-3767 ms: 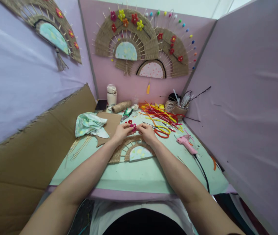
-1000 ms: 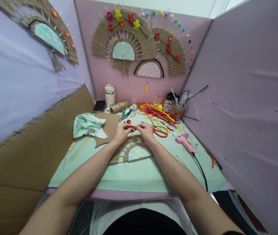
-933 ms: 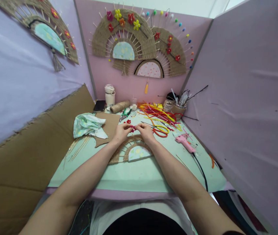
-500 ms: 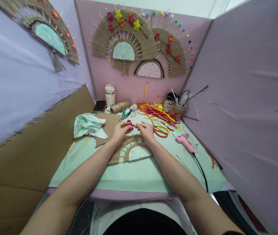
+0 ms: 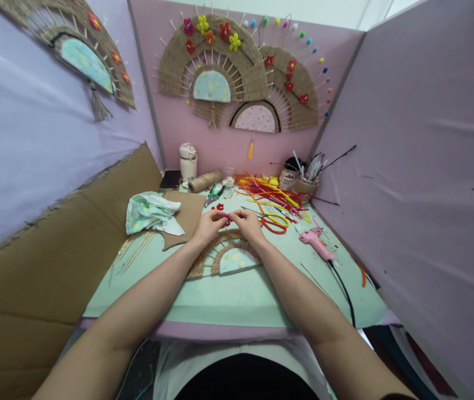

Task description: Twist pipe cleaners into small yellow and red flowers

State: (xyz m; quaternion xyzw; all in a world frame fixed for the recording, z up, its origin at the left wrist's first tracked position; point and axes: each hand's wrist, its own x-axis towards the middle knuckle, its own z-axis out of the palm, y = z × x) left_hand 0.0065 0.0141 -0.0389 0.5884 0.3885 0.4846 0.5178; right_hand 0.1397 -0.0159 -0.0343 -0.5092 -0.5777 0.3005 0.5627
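Between the fingertips of both hands is a small magenta pipe-cleaner flower (image 5: 227,220), mostly covered by the fingers. My left hand (image 5: 209,226) pinches it from the left, and my right hand (image 5: 247,224) pinches it from the right. Just beyond them lies a red pipe-cleaner flower (image 5: 219,206) on the table. Below the hands rests a half-round fan (image 5: 237,260) of twine and thin sticks with a flowered cloth centre, partly covered by my wrists. Scissors (image 5: 275,221) with yellow and orange handles lie right of my right hand.
A pink glue gun (image 5: 317,244) with a black cord lies at right. Loose pipe cleaners (image 5: 276,191) are heaped at the back. Crumpled cloth (image 5: 151,212), cardboard (image 5: 189,208), thin sticks (image 5: 139,250), pliers (image 5: 214,194), a twine roll (image 5: 204,181) and a bottle (image 5: 188,162) occupy the left side.
My fingertips have drawn closer together around the magenta flower, which now shows less. The red flower is seen more clearly beyond them.
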